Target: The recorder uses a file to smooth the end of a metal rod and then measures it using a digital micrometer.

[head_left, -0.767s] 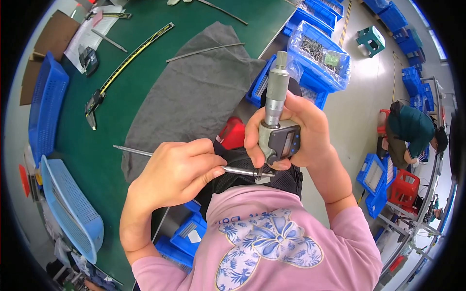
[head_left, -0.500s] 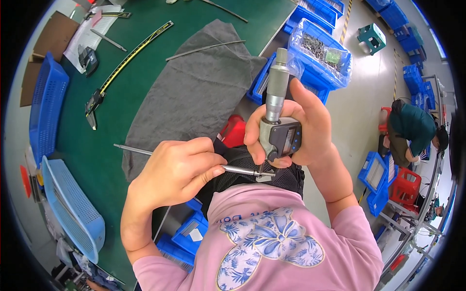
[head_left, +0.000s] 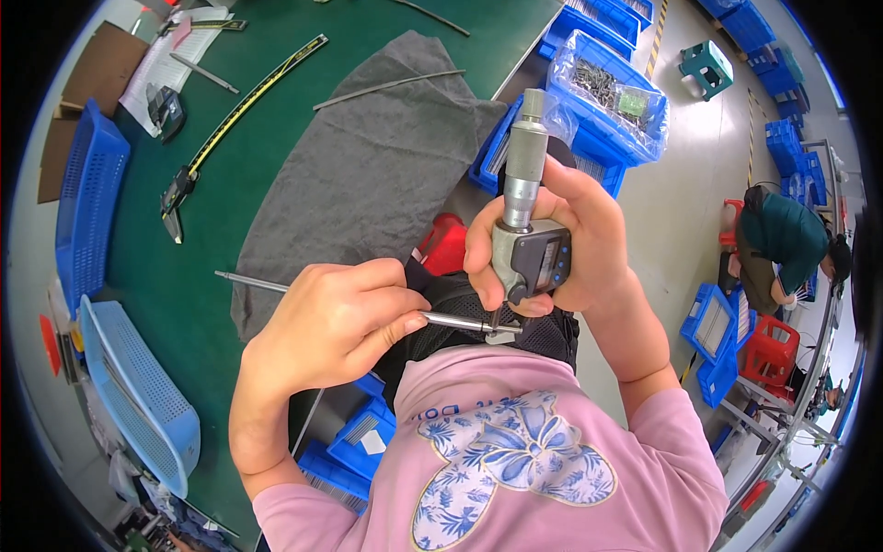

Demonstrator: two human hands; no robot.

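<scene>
My left hand [head_left: 331, 322] grips a thin metal rod [head_left: 241, 279] that sticks out to the left over the table edge; its right tip reaches the jaws of a digital micrometer [head_left: 526, 230]. My right hand [head_left: 575, 244] holds that micrometer upright, its grey thimble pointing up and its display facing me. The thumb and fingers wrap the dark frame. Both hands are close together above my lap, over a pink flowered shirt.
A grey cloth [head_left: 368, 175] lies on the green table [head_left: 239, 212] with a long caliper [head_left: 241, 101], loose rods and papers. Blue baskets [head_left: 87, 207] stand at left. Blue bins [head_left: 612, 92] of parts sit on the floor. A person [head_left: 782, 244] crouches at right.
The micrometer and right hand have stayed nearly in place, shifting slightly up. My left hand keeps the rod at the jaws.
</scene>
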